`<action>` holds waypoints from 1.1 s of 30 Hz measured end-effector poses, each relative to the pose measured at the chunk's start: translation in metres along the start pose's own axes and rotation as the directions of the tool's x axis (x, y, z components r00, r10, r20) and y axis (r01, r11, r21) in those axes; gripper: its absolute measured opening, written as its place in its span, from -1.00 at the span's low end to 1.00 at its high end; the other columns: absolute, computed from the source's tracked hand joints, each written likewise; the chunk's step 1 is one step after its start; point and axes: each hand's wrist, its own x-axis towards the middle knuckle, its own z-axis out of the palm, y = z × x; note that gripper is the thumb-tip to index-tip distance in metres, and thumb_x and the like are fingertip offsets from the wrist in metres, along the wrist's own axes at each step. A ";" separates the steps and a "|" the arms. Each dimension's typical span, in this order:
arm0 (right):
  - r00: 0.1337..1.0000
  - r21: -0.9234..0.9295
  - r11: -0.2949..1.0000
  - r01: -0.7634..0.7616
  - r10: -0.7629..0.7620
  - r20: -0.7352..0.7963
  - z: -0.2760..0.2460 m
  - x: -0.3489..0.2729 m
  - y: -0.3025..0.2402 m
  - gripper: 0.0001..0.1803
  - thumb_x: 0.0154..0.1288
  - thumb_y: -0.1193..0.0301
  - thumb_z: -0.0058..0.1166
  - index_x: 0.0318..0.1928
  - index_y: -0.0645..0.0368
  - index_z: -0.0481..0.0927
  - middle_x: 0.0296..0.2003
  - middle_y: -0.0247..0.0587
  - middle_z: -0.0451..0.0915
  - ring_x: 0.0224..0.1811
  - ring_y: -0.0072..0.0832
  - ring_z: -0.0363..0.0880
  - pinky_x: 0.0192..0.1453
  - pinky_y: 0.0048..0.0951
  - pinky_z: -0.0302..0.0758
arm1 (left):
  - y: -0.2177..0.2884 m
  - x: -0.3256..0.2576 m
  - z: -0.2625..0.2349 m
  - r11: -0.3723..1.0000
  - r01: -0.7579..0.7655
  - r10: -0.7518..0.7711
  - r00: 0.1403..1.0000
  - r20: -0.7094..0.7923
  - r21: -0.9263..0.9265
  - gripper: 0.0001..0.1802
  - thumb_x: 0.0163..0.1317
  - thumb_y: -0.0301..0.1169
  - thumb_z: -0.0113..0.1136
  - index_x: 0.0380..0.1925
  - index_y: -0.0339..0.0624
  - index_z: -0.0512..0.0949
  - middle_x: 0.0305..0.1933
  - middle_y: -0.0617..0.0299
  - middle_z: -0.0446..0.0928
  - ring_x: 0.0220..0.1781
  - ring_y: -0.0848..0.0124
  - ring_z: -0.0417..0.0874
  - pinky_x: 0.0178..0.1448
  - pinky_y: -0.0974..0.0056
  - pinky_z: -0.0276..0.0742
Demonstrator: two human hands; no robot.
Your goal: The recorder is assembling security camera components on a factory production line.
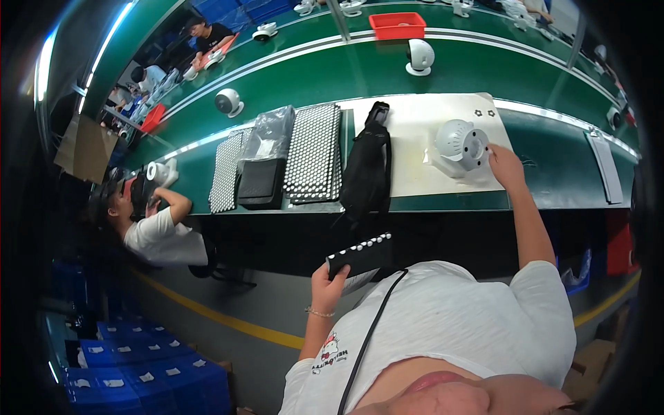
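White fan: a small round white fan (461, 146) with a grilled face stands on a pale mat (415, 166) on the green bench, at about 1 o'clock in the view.
Right hand: the right hand (506, 168) rests at the fan's 3 o'clock side, fingertips touching the rim of its round housing; the fingers are loosely curled, not clamped round anything that can be made out.
Left hand: the left hand (328, 285) is down off the bench, near 6 o'clock from the mat, closed round one end of a black tray (361, 254) that carries a row of small white parts along its top edge.
Small parts: two little dark star-shaped pieces (483, 112) lie on the mat at the fan's 12 to 1 o'clock, apart from it.
Black bag: a black bag (366, 169) with a strap lies across the mat's 9 o'clock edge and hangs over the front of the bench.
Trays: stacks of dotted black-and-white trays (315, 152) sit at 9 o'clock from the bag, with a flat black case (261, 182) and a clear plastic bag (270, 133) beside them.
Conveyor: beyond the mat, at 12 o'clock, another white fan (419, 57) stands on the green belt (332, 72), with a red bin (398, 25) farther back.
Co-worker: a person in a white shirt (155, 232) works at 9 o'clock, well apart.
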 end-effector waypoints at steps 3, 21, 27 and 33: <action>0.920 -0.062 0.963 0.261 -0.267 -0.286 -0.011 0.014 -0.008 -0.59 0.00 0.51 -0.03 -0.04 0.17 0.39 -0.09 -0.11 0.40 -0.03 -0.23 0.34 0.04 -0.33 0.29 | 0.002 0.004 0.007 1.000 0.024 -0.023 0.998 -0.050 0.007 -0.88 0.05 -0.49 0.12 -0.41 -0.31 0.50 -0.52 0.41 0.43 -0.47 0.65 0.33 -0.37 0.52 0.27; 0.832 0.463 0.878 0.125 -0.347 0.433 -0.040 0.194 0.047 -0.66 -0.16 0.20 0.24 -0.46 0.21 0.55 -0.61 -0.30 0.48 -0.55 -0.58 0.40 -0.49 -0.53 0.31 | 0.053 0.068 0.133 1.000 0.008 -0.003 0.982 -0.190 0.025 -0.86 0.04 -0.53 0.11 -0.36 -0.32 0.50 -0.48 0.41 0.45 -0.46 0.68 0.33 -0.37 0.54 0.27; 0.943 -0.310 0.911 0.273 -0.317 -0.101 0.019 0.294 0.125 -0.81 -0.17 0.31 0.15 -0.49 0.10 0.53 -0.42 -0.25 0.49 -0.27 -0.33 0.46 -0.25 -0.34 0.38 | 0.056 0.090 0.158 0.995 0.067 -0.049 0.975 -0.218 0.075 -0.82 0.04 -0.49 0.13 -0.32 -0.33 0.51 -0.43 0.37 0.49 -0.41 0.65 0.39 -0.34 0.53 0.31; 0.938 -0.383 0.922 0.054 -0.178 -0.297 0.111 0.301 0.197 -0.66 0.11 0.14 -0.08 -0.17 0.04 0.46 -0.27 -0.34 0.48 -0.13 -0.44 0.41 -0.14 -0.30 0.31 | 0.050 0.111 0.170 0.984 0.155 -0.129 0.955 -0.266 0.082 -0.81 0.05 -0.49 0.13 -0.31 -0.34 0.50 -0.41 0.36 0.50 -0.39 0.63 0.41 -0.31 0.52 0.33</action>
